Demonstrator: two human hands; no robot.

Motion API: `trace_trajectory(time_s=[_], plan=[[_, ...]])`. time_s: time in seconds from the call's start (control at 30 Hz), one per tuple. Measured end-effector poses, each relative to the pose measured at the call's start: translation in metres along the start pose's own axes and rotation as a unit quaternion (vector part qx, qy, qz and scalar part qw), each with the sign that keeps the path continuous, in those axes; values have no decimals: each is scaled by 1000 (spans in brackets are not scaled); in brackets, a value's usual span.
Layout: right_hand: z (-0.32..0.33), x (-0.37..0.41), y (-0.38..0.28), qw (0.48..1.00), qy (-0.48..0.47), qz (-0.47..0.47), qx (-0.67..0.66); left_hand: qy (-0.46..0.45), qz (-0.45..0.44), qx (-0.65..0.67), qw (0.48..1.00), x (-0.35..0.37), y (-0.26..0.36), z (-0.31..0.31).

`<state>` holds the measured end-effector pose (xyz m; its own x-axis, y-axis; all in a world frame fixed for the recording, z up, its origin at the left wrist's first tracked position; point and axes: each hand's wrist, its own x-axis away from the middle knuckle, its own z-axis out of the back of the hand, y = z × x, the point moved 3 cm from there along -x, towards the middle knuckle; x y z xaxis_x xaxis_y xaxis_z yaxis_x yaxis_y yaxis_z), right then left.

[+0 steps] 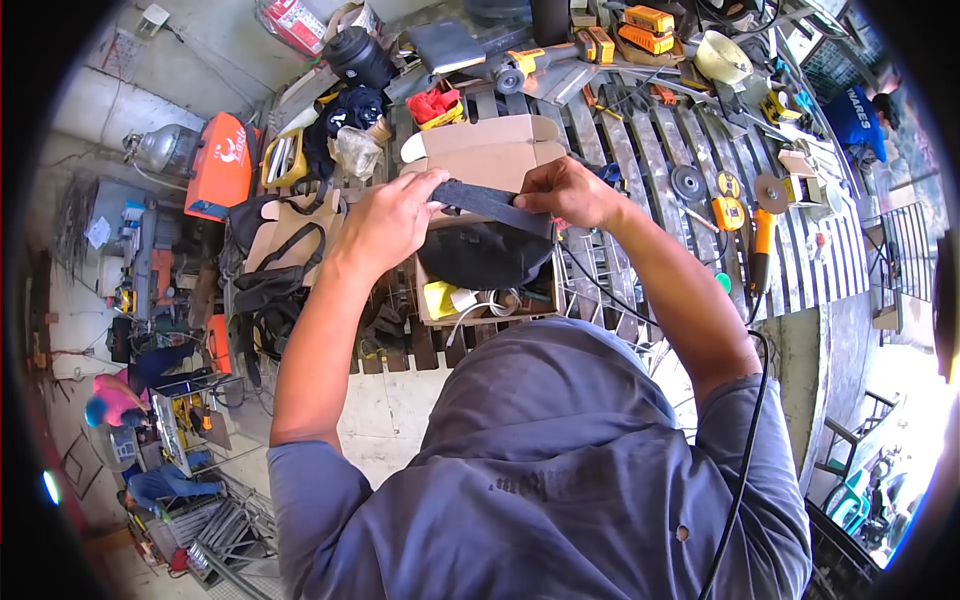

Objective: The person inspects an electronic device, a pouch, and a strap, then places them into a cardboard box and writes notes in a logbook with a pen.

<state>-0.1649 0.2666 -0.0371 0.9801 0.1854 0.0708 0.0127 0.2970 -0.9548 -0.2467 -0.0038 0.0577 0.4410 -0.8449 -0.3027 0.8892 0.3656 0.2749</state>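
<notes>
Fingers of the left hand [385, 225] and right hand [570, 195] pinch tight on the black strap [485, 203]; an even, taut pull seems wisest.

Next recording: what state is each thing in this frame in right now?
strap: pulled taut between both hands
left hand: fingers closed on strap
right hand: fingers closed on strap
cardboard box: open, flaps up
black bag: partly inside cardboard box
grinder: lying flat, unheld
</notes>
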Motion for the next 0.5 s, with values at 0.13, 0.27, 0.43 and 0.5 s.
trace_trajectory(time_s=[0.13,0.27,0.43,0.5], plan=[[-11,-2,35,982,-63,-44,-172,-77,30,-91,992,-8,7,30],[-34,14,62,988,-55,15,-143,-83,-24,-36,996,-20,3,53],[-34,23,72,971,-5,-10,-237,-195,28,23,980,-27,1,56],[-34,29,59,974,32,31,-222,-233,16,-16,972,-27,-7,51]])
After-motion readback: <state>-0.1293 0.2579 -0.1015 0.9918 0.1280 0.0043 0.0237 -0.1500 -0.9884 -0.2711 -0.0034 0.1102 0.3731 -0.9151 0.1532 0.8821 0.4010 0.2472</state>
